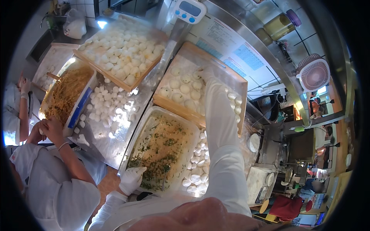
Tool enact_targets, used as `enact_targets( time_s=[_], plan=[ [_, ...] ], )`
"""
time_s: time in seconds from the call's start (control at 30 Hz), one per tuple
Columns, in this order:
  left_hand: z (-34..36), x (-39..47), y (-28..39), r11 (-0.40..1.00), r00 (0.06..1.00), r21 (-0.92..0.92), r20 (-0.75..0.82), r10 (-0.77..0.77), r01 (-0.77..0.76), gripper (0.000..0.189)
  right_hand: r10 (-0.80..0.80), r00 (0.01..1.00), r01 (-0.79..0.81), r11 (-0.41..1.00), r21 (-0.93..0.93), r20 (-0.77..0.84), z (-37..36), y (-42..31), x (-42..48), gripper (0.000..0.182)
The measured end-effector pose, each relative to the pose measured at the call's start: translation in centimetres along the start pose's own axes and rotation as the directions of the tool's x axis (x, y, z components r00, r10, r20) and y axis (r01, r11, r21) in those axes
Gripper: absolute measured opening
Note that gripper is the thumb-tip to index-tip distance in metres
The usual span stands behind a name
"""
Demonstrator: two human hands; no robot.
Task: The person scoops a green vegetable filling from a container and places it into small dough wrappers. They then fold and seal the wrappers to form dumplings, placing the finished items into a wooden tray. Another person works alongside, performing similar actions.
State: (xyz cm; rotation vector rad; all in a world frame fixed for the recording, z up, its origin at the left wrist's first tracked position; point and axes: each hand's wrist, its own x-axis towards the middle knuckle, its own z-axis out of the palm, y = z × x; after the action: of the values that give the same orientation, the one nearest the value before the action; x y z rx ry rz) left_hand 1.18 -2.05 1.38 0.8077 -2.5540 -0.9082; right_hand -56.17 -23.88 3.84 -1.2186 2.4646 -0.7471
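My left hand [131, 179], in a white glove, is at the near left corner of a translucent plastic tub [156, 109]. Its fingers look bent; whether they hold anything cannot be told. In the tub lie chopped greens filling [154, 170] and a metal spoon [165, 176]. My right arm stretches over a wooden tray [179, 106] of round filled buns [185, 88]. My right hand [201, 73] is at a bun [197, 75] near the far side of the tray; its grip is unclear. Small dough pieces [199, 161] lie right of the tub, partly under my sleeve.
At the left a co-worker's hands [50, 130] are at a tub of brown filling [68, 92]. A wooden tray of many white dough pieces [121, 52] stands beyond loose dough pieces [104, 101]. A digital display [189, 10] on a metal post stands between the trays.
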Motion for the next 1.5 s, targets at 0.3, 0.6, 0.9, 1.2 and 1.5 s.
enact_targets(
  time_s=[0.3, 0.6, 0.9, 1.2, 1.5],
  plan=[
    [-0.2, 0.1, 0.3, 0.99, 0.996, 0.137, -0.078, 0.034, -0.023, 0.038, -0.153, 0.977, 0.179, 0.967, -0.181, 0.15, -0.3, -3.7, -2.5, 0.031],
    [1.5, -0.7, -1.2, 0.996, 0.996, -0.045, -0.003, -0.084, 0.083, 0.019, -0.25, 0.946, 0.212, 0.958, -0.192, -0.208, -1.3, -2.7, -3.2, 0.029],
    [1.6, 0.9, -1.2, 0.995, 0.991, -0.033, 0.085, 0.1, -0.098, 0.037, -0.524, 0.849, 0.527, 0.838, 0.142, -0.066, 6.4, -7.7, -39.7, 0.013],
    [0.6, 1.2, 2.0, 0.949, 0.998, 0.307, 0.015, 0.068, -0.07, 0.049, 0.192, 0.876, -0.116, 0.974, 0.193, -0.442, 8.5, 7.1, -55.7, 0.021],
    [1.7, 0.2, 1.0, 0.983, 1.0, 0.182, -0.004, 0.017, -0.016, 0.045, 0.379, 0.893, -0.371, 0.925, 0.083, -0.242, 7.6, 20.2, -57.8, 0.038]
  ],
)
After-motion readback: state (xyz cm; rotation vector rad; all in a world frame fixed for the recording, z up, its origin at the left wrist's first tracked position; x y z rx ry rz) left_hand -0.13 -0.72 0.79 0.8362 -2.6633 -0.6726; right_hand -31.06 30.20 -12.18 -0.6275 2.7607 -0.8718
